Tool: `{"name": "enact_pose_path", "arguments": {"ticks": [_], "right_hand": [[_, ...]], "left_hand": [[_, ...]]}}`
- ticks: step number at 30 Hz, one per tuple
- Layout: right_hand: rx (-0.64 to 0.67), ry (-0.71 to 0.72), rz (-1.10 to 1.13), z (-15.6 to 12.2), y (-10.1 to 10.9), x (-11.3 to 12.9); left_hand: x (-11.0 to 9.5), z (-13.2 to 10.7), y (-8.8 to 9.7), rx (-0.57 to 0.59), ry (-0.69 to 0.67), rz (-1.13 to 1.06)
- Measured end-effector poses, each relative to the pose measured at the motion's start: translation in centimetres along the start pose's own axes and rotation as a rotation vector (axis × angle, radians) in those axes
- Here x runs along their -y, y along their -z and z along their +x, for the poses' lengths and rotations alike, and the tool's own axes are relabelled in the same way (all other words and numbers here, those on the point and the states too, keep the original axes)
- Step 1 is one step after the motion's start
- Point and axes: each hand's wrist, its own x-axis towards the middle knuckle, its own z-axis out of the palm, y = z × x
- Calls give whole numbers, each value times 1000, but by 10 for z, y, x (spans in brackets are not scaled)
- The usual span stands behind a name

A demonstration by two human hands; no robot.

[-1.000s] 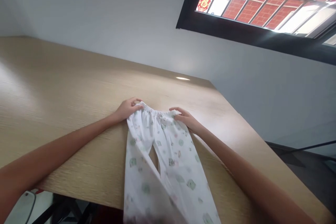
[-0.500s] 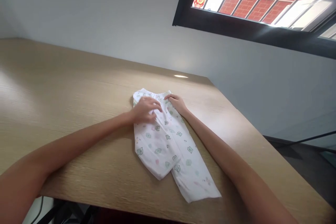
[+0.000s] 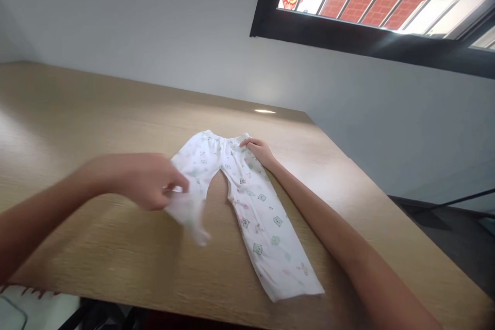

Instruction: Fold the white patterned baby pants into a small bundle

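Note:
A small pair of white pants [image 3: 266, 216] with green and pink animal prints lies on the wooden table, its elastic waistband toward the far side. One leg stretches flat toward the near right. My left hand [image 3: 154, 180], blurred by motion, pinches the other leg and lifts it off the table at the left; that leg's end hangs loose and smeared. My right hand [image 3: 259, 151] grips the waist's right corner, thumb and fingers on the cloth, with the forearm lying along the right leg.
The wooden table [image 3: 96, 124] runs back to a pale wall [image 3: 154, 20], and its right edge slants down toward me. A dark-framed window [image 3: 348, 44] with bars is at the upper right. A white item [image 3: 42, 309] shows below the table's near edge.
My left hand has swung left, drawing one leg of the pants off the other. The legs now spread apart with table showing between them. My right hand stays at the waist.

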Motion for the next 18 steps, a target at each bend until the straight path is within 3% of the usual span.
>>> {"name": "enact_pose_path", "arguments": {"ticks": [3, 5, 7, 8, 11, 13, 15, 18], "right_hand": [[-72, 27, -68, 1, -3, 5], [-158, 97, -146, -3, -10, 16], [-180, 273, -272, -11, -22, 33], [-131, 389, -322, -14, -30, 43], [205, 620, -303, -16, -57, 67], [395, 600, -246, -8, -70, 73], [462, 534, -303, 6, -77, 70], [480, 475, -498, 28, -77, 58]], "left_hand": [[12, -43, 9, 136, 205, -75], [14, -49, 10, 116, 217, -89], [17, -32, 6, 49, 139, -96], [20, -16, 3, -20, 87, -87], [41, 46, -11, -316, -52, -6], [60, 84, -22, -376, -97, 26], [72, 104, -38, -375, -99, 31], [53, 90, -75, -377, 72, 59]]}}
